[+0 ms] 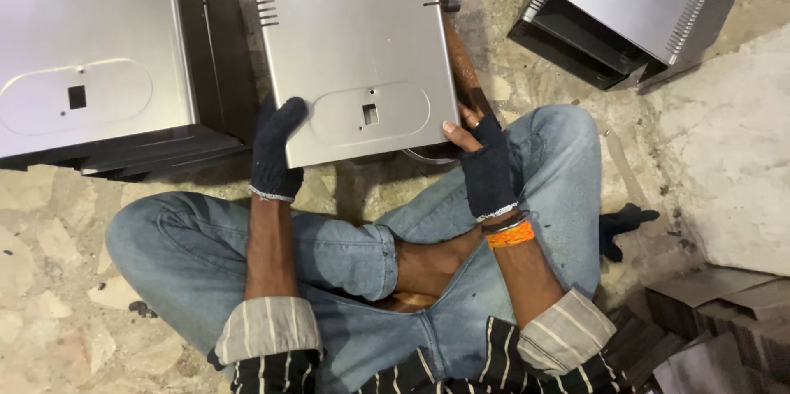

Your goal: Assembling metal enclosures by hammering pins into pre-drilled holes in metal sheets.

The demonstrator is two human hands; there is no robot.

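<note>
Both gloved hands grip the near edge of a vented steel cover panel [354, 48] on the stone floor [49, 221], left hand [276, 151] at one corner, right hand [485, 168] at the other; similar covers [90, 57] lie alongside; a wooden-handled tool [461, 65] rests beside it, untouched.

The person sits cross-legged, both forearms extended forward and bare below rolled striped cuffs. The left hand [276, 151] wears a dark knit glove covering all fingers; it is raised palm-down, fingers together and pointing forward, thumb spread to the right. The right hand [481, 155] wears a dark fingerless glove; its bare fingers [457, 132] curl forward and to the left, thumb extended. The right wrist carries an orange band and thin dark bracelets. Both wrists are straight, the hands well apart.
</note>
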